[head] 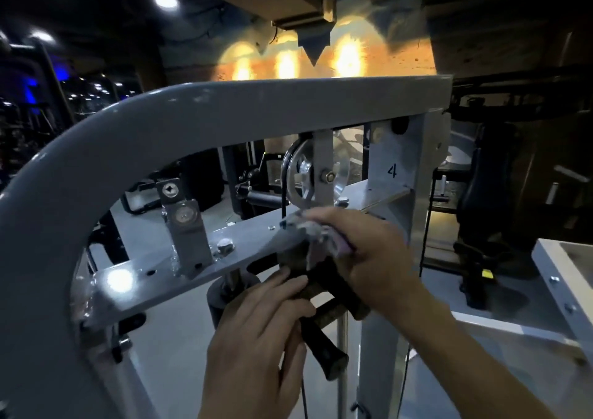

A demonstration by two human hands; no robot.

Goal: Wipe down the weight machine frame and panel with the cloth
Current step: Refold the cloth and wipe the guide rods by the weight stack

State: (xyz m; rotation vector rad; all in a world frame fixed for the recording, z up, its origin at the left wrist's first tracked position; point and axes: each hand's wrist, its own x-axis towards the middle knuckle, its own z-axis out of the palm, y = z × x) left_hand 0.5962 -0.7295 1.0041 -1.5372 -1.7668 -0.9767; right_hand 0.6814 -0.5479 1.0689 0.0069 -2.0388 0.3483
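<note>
The grey weight machine frame (224, 110) curves across the view, with a flat grey cross plate (160, 274) below it. My right hand (369, 258) grips a crumpled pale cloth (316, 239) and presses it onto the right end of that plate, just under a metal pulley wheel (305, 174). My left hand (256, 328) sits below the plate with straight fingers touching a dark handle piece (324, 348) that hangs there. Part of the cloth is hidden under my right fingers.
A bracket with a bolt (183, 226) stands on the plate at the left. A grey upright marked 4 (393, 174) rises at the right, beside a thin black cable (426, 226). A white frame (564, 277) juts in at the right edge. Dark gym machines fill the background.
</note>
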